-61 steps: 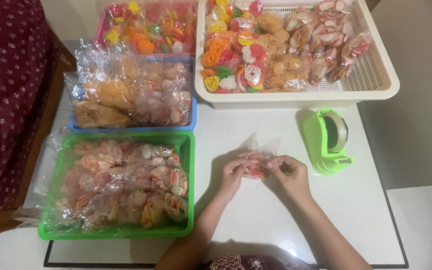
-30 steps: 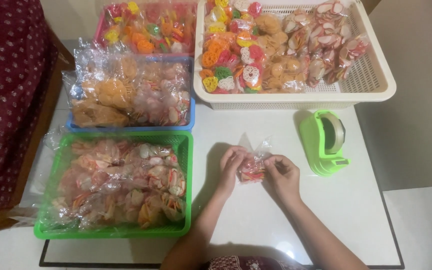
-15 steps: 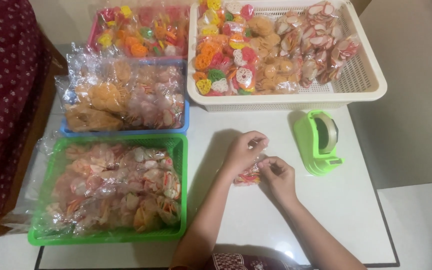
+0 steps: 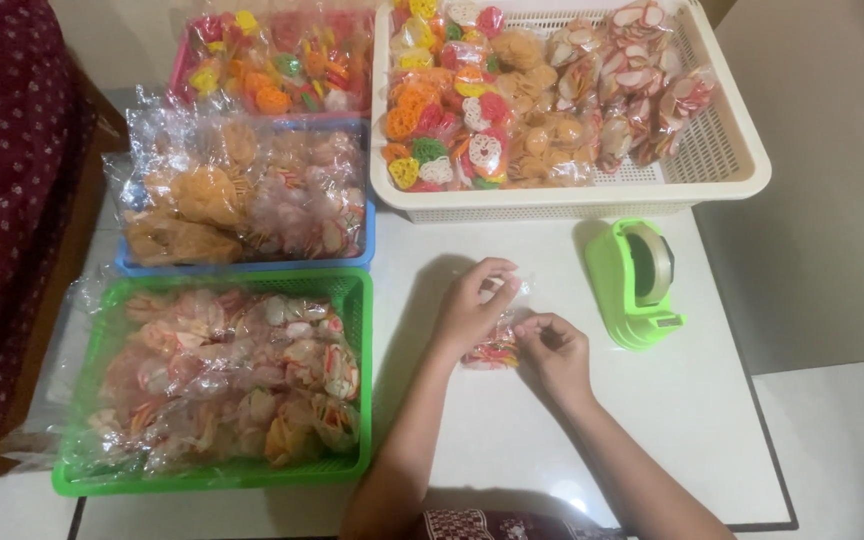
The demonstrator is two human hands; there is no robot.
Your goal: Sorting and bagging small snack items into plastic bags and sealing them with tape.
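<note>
My left hand (image 4: 472, 305) and my right hand (image 4: 557, 350) meet over the white table (image 4: 712, 400), both pinching one small clear snack packet (image 4: 495, 345) with red and orange crackers inside. The left fingers hold the packet's upper plastic end, the right fingers grip its side. The packet rests low on the tabletop between the hands. A green tape dispenser (image 4: 637, 285) stands just right of my right hand.
A green basket (image 4: 357, 300) of packed crackers sits at front left, a blue tray (image 4: 252, 265) behind it, a pink tray (image 4: 187, 60) at the back. A cream basket (image 4: 732, 170) of coloured snack packets stands at back right. A person in dark red patterned cloth (image 4: 2, 200) is at the left edge.
The two hands have kept working on the same packet, shifting slightly right and nearer the dispenser. The view has tilted down and left a little.
</note>
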